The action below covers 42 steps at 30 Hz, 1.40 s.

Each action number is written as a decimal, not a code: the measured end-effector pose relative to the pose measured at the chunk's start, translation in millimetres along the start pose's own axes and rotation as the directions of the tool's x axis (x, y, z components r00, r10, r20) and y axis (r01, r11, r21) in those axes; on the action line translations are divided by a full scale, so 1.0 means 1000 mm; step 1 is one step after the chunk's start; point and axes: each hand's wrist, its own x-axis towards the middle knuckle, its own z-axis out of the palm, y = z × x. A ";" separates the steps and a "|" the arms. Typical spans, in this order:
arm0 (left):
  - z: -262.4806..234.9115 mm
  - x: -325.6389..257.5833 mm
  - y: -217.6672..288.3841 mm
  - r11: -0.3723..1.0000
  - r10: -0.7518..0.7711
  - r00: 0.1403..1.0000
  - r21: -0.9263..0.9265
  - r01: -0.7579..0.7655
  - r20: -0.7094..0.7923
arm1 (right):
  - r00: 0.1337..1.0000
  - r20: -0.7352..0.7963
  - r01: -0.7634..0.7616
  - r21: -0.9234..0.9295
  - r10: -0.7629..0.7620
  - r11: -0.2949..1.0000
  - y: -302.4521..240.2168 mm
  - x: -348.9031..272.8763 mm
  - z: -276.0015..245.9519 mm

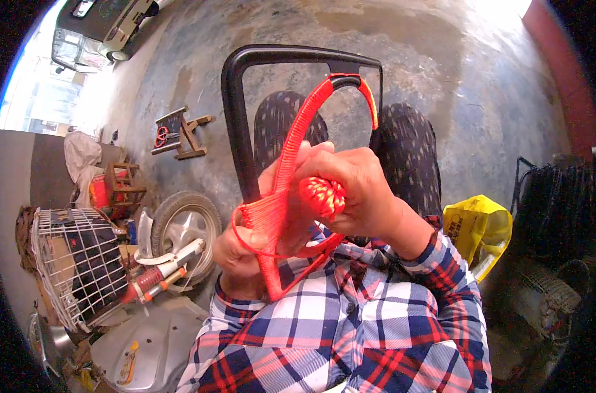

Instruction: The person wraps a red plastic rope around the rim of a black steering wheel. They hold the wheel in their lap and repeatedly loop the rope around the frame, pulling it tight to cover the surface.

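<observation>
Cord bundle (323, 198) held in right fingers (345, 171); left fingers (234, 254) grip red wrapping (283, 188); I'd keep pull steady, lay turns snug.

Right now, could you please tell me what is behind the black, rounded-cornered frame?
Through the black frame, the pale-flecked black left trouser leg and grey concrete floor show behind. Whatever it and the bare right hand cover cannot be seen.

Stained concrete floor (484, 111), red wall (552, 78), grey wall (13, 164)
</observation>
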 end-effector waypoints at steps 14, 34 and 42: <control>0.004 0.009 -0.003 0.992 -0.121 0.973 0.009 0.125 -0.197 | 0.995 0.048 0.090 -0.153 -0.083 0.984 -0.002 0.008 -0.007; -0.027 0.000 0.015 0.913 -0.077 0.975 -0.378 0.152 0.207 | 0.850 -0.103 -0.420 0.459 0.517 0.783 -0.026 0.004 -0.031; 0.024 0.016 0.043 0.944 0.150 0.976 0.272 -0.189 0.158 | 0.802 -0.059 -0.409 0.671 0.595 0.618 -0.046 0.002 -0.054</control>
